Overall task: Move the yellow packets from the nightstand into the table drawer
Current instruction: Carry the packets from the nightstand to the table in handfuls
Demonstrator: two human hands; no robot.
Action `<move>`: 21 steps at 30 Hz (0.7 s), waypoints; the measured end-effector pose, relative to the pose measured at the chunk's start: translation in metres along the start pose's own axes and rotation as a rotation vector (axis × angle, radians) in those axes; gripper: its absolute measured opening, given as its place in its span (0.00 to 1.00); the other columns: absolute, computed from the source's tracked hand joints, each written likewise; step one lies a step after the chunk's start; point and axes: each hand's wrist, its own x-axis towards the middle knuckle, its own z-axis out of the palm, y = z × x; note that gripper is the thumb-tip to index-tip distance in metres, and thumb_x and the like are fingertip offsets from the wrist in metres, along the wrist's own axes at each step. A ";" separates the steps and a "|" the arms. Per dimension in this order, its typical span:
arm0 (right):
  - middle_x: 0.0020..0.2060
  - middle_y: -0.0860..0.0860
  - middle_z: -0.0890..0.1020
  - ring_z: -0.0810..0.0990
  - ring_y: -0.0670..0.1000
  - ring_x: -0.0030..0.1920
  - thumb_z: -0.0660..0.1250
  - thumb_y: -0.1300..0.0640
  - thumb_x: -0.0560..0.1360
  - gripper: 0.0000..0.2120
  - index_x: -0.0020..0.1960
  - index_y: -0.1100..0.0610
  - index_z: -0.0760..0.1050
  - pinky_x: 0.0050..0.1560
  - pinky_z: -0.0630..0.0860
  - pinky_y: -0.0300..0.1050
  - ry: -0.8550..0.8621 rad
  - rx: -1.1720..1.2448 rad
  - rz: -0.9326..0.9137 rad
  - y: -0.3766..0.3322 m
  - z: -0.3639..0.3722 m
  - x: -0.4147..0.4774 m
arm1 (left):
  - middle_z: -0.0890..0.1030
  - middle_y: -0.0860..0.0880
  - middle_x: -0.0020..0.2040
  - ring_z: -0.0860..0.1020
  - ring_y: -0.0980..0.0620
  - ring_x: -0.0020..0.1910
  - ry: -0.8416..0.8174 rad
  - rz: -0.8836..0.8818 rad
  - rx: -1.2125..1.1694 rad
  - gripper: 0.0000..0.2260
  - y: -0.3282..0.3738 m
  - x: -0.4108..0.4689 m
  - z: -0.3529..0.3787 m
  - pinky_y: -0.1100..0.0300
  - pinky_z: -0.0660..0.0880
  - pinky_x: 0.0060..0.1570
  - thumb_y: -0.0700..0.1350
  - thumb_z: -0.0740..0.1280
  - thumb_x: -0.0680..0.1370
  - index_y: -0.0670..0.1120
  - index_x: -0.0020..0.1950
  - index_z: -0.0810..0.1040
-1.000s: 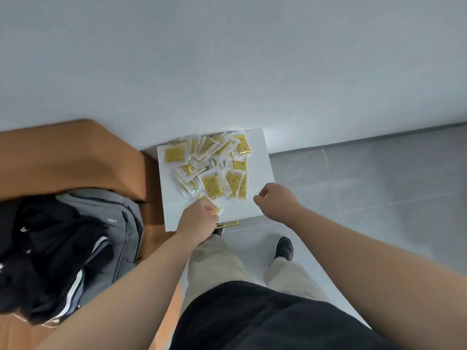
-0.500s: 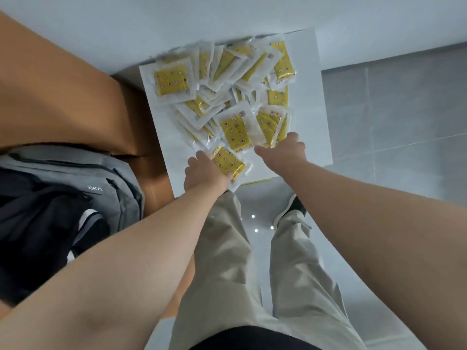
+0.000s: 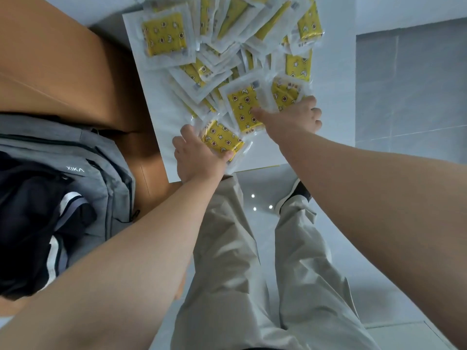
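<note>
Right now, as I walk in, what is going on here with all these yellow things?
A person stands over a white nightstand heaped with yellow packets. The left hand grips the nearest packet at the front edge. The right hand lies on two more packets of the heap; whether its fingers grip them is unclear. No drawer is in view. A grey backpack lies to the left.

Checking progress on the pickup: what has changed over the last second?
The right hand moved forward from the near edge of the nightstand onto the packet pile, thumb across the middle packet. The left hand still grips the nearest packet. Pile and backpack stayed put.
</note>
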 end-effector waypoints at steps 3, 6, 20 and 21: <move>0.66 0.53 0.72 0.73 0.57 0.66 0.80 0.35 0.61 0.50 0.71 0.57 0.62 0.67 0.72 0.56 -0.037 0.129 -0.003 0.004 -0.004 0.003 | 0.67 0.45 0.64 0.70 0.44 0.64 0.020 -0.014 0.047 0.38 -0.002 0.005 -0.004 0.51 0.74 0.49 0.59 0.82 0.62 0.46 0.63 0.69; 0.57 0.51 0.79 0.81 0.53 0.52 0.84 0.42 0.61 0.38 0.63 0.54 0.72 0.47 0.81 0.49 -0.109 0.326 0.045 0.006 -0.009 0.001 | 0.71 0.46 0.61 0.72 0.45 0.62 0.027 -0.010 0.079 0.33 -0.001 0.009 -0.011 0.50 0.76 0.52 0.58 0.82 0.63 0.45 0.59 0.71; 0.44 0.49 0.85 0.86 0.52 0.45 0.81 0.58 0.69 0.13 0.47 0.52 0.78 0.52 0.83 0.50 -0.325 0.625 0.110 0.008 -0.030 -0.010 | 0.83 0.54 0.48 0.81 0.56 0.45 0.071 -0.083 -0.742 0.15 0.062 0.084 -0.076 0.58 0.81 0.51 0.50 0.73 0.74 0.48 0.59 0.80; 0.44 0.50 0.85 0.86 0.53 0.45 0.81 0.59 0.69 0.13 0.47 0.52 0.78 0.52 0.84 0.51 -0.332 0.639 0.113 0.008 -0.029 -0.010 | 0.82 0.54 0.52 0.81 0.55 0.47 0.089 -0.138 -0.755 0.17 0.071 0.090 -0.076 0.56 0.81 0.54 0.53 0.73 0.74 0.49 0.61 0.79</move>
